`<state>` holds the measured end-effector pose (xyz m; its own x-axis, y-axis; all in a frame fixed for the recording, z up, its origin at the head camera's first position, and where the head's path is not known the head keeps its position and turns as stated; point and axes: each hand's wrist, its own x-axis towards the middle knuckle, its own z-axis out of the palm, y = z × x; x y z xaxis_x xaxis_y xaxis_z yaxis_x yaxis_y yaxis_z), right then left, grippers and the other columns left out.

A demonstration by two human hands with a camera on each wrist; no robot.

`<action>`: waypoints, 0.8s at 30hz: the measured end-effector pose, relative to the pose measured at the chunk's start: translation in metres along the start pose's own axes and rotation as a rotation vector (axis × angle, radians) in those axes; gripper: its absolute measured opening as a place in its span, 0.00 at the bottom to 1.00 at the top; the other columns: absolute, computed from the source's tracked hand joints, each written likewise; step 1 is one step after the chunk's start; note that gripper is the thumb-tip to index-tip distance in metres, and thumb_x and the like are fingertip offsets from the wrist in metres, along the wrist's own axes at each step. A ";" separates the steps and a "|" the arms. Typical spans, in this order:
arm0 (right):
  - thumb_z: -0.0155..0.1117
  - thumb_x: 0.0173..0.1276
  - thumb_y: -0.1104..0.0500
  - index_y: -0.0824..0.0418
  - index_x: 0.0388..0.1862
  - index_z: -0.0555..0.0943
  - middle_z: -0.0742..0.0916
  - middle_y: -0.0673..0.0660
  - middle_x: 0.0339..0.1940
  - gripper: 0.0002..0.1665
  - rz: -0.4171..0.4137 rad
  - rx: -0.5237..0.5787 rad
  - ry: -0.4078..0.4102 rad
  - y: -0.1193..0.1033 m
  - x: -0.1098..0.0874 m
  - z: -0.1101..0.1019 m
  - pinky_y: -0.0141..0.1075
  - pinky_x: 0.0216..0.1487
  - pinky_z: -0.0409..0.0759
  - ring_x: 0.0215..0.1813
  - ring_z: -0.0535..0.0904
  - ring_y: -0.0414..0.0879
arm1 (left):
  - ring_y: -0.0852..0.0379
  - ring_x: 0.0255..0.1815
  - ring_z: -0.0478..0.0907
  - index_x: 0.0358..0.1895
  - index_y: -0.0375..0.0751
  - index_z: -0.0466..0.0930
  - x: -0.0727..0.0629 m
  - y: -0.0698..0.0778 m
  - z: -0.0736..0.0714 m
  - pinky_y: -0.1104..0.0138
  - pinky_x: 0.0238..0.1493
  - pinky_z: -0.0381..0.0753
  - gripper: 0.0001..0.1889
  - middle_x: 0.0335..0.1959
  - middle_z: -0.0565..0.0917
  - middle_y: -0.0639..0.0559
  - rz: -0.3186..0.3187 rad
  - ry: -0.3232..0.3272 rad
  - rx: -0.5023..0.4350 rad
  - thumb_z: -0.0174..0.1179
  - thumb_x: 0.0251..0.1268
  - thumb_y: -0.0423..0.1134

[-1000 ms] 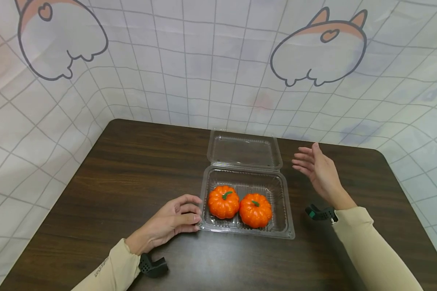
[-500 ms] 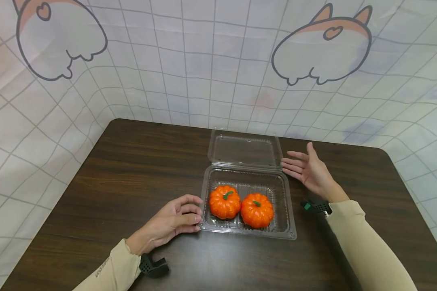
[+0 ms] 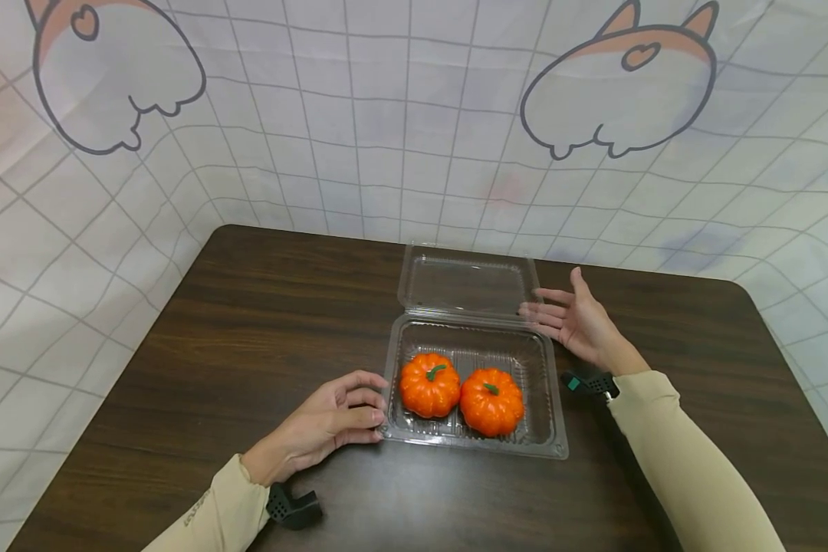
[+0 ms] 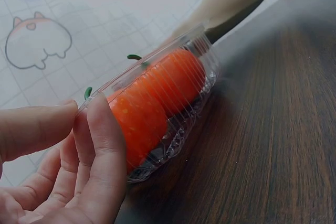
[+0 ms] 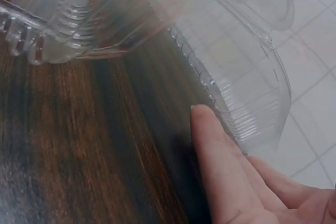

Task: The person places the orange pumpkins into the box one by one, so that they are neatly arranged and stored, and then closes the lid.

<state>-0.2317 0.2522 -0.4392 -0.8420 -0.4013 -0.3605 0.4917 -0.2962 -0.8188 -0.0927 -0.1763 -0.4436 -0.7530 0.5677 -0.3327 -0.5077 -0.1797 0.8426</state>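
A clear plastic clamshell container (image 3: 476, 447) lies on the table with its lid (image 3: 469, 280) folded back toward the wall. Two small orange pumpkins (image 3: 430, 385) with green stems sit side by side in its base. My left hand (image 3: 324, 422) pinches the near left corner of the rim, thumb above and fingers below, as the left wrist view shows. At the lid's right edge, my right hand (image 3: 586, 322) has its fingers extended and its thumb up. Seen from the right wrist, the fingertips (image 5: 202, 116) are low beside the lid's underside, partly overlapping it.
The dark wood table (image 3: 248, 330) ends at a back edge right behind the lid. A white gridded cloth (image 3: 359, 138) with cartoon corgis hangs around its back and sides. Black wrist devices (image 3: 293, 506) sit under both sleeves.
My right hand has moved left from beside the container to the lid's right edge, its fingertips now overlapping the lid. The left hand has kept its place on the rim.
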 end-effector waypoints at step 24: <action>0.33 0.75 0.23 0.66 0.85 0.40 0.48 0.70 0.86 0.60 0.044 -0.045 -0.048 -0.004 0.014 0.011 0.31 0.60 0.86 0.59 0.87 0.41 | 0.60 0.38 0.83 0.63 0.41 0.68 -0.001 0.001 0.001 0.65 0.48 0.90 0.24 0.42 0.82 0.56 0.005 -0.015 -0.013 0.67 0.68 0.30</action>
<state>-0.2431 0.2376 -0.4364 -0.8075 -0.4545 -0.3759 0.5169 -0.2383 -0.8222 -0.0922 -0.1765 -0.4425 -0.7495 0.5787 -0.3216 -0.5091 -0.1932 0.8388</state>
